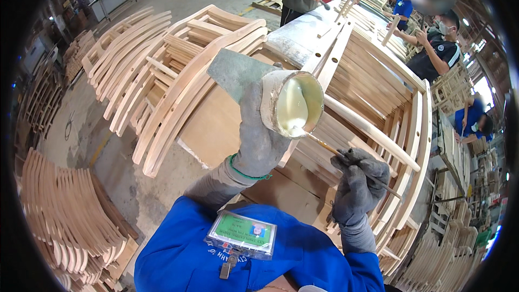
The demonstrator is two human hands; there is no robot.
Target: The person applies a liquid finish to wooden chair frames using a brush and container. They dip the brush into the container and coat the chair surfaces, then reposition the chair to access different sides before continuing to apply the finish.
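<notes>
In a grey work glove, my left hand [259, 140] is wrapped round a pot [269, 103] that is tilted so its mouth faces me. Pale, creamy liquid [294, 105] coats its inside. My right hand [359, 184], gloved too, pinches a thin stick [327, 146] whose whitened end reaches the pot's lip. Whether that end carries bristles I cannot make out. Behind my left hand juts a flat grey-green piece [235, 73]; whether I hold it is unclear. Just past my right hand lies a pale wooden frame with a round rail [373, 132].
Stacked curved wooden frames [203, 70] stand to the left, with more curved parts [70, 211] at the lower left. A long worktable [303, 35] runs away from me. Co-workers stand along it, one in a dark shirt [440, 48] on the right.
</notes>
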